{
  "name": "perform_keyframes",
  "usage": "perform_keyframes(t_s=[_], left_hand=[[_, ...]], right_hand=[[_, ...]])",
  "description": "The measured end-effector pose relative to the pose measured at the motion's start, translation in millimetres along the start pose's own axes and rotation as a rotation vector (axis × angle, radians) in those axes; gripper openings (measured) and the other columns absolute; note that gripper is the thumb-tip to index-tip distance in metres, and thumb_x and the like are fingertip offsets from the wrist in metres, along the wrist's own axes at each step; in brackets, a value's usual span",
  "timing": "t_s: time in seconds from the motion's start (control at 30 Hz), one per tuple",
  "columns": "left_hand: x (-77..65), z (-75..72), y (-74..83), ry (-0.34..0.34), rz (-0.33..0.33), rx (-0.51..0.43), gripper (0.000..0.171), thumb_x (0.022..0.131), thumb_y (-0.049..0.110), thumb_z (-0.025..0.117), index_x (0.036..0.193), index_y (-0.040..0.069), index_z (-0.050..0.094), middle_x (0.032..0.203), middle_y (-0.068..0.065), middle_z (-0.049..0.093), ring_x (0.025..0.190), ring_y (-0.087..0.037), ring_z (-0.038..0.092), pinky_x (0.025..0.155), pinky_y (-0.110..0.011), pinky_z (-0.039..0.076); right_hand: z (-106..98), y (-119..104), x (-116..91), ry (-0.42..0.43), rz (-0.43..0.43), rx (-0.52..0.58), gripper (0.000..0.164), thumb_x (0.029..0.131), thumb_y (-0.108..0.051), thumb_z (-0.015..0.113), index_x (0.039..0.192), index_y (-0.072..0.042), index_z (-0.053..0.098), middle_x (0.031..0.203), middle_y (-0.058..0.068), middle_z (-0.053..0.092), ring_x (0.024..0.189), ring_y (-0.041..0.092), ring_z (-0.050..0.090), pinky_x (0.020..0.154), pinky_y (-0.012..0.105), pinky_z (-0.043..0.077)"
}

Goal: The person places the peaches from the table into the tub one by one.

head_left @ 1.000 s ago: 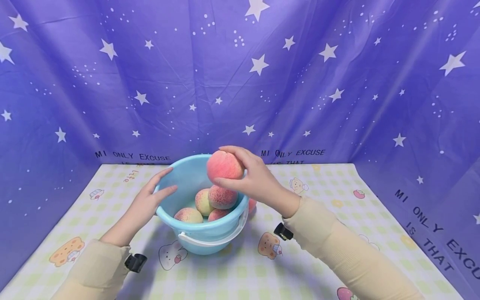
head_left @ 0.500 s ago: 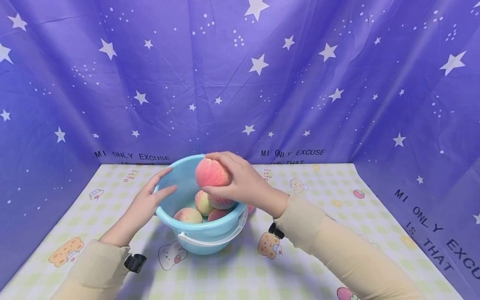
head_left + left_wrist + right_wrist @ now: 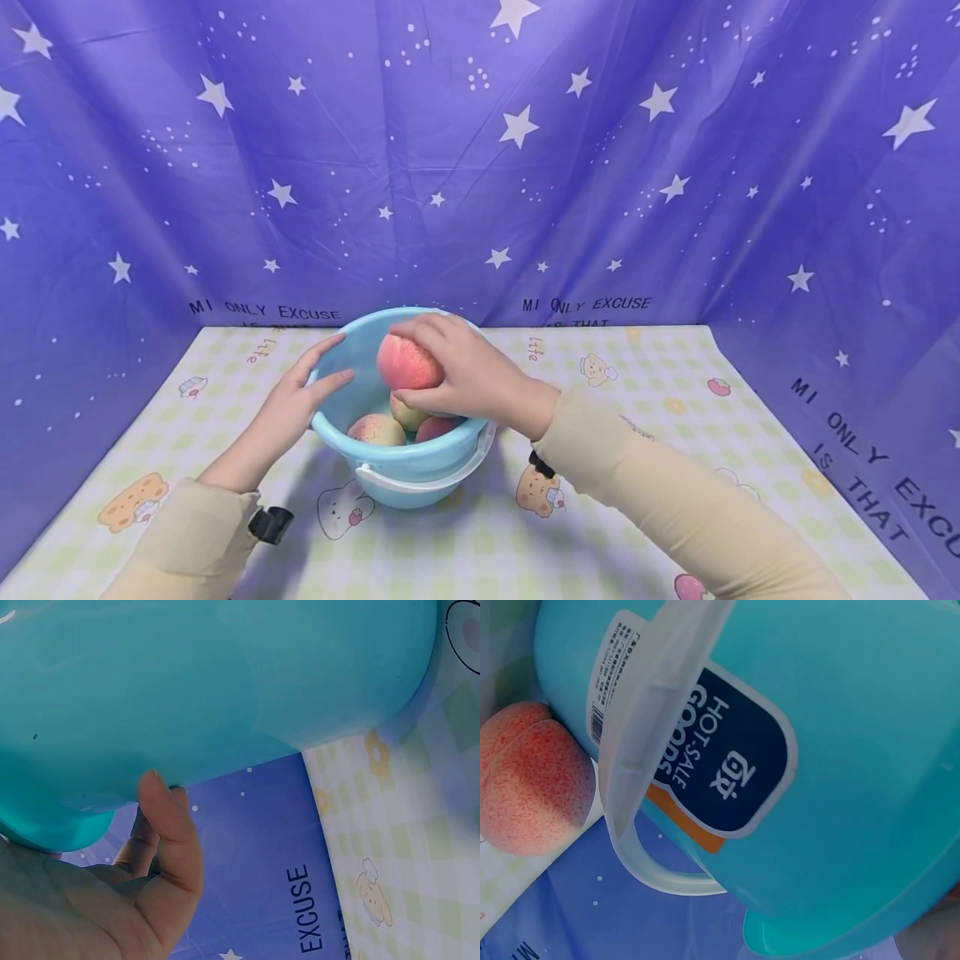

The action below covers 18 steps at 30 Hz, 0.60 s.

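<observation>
A light blue bucket (image 3: 420, 460) stands on the table, its white handle (image 3: 427, 483) hanging down on the near side. My left hand (image 3: 294, 404) grips its left rim, with thumb and index finger over the edge and other fingers (image 3: 169, 825) against the outer wall. Inside the bucket's mouth, my right hand (image 3: 480, 367) holds a pink peach (image 3: 407, 362) between thumb and fingers. Below it lie several peaches; a yellowish peach (image 3: 377, 430) shows best, and the right hand partly covers others.
Another peach (image 3: 536, 780) sits on the table beside the bucket in the right wrist view; the right arm hides it from the head view. A checked cloth (image 3: 637, 500) covers the table. Behind stands a purple star-printed curtain (image 3: 450, 167).
My right hand has moved left and down with the pink peach, from over the right rim into the bucket's mouth. The left hand and the bucket have stayed in place.
</observation>
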<state>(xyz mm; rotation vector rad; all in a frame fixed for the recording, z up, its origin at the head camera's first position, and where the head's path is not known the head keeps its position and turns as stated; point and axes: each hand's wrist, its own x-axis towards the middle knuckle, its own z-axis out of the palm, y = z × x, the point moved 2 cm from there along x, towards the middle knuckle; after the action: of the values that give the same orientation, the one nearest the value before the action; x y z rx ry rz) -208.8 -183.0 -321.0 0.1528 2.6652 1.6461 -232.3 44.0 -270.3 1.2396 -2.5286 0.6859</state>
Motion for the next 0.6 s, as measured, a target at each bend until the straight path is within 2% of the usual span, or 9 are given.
perform_keyframes(t_s=[0.3,0.6], left_hand=[[-0.2,0.2,-0.7,-0.003,0.007,-0.004,0.067,0.102,0.032,0.052,0.159,0.017,0.022,0.162,-0.02,0.023,0.133,-0.044,0.047,0.104,-0.054,0.048],[1.0,0.6,-1.9,-0.017,0.003,-0.02,0.067,0.102,0.031,0.052,0.159,0.017,0.021,0.162,-0.022,0.023,0.126,-0.044,0.053,0.097,-0.049,0.054]], right_hand=[[6.9,-0.8,2.9,-0.015,-0.057,-0.094,0.067,0.083,-0.04,0.076,0.141,-0.017,0.053,0.139,0.004,0.055,0.131,0.026,0.049,0.112,0.041,0.042],[10.6,-4.8,4.4,-0.036,-0.078,-0.086,0.065,0.085,-0.036,0.075,0.143,-0.018,0.052,0.144,0.006,0.052,0.133,0.028,0.047,0.114,0.045,0.04]])
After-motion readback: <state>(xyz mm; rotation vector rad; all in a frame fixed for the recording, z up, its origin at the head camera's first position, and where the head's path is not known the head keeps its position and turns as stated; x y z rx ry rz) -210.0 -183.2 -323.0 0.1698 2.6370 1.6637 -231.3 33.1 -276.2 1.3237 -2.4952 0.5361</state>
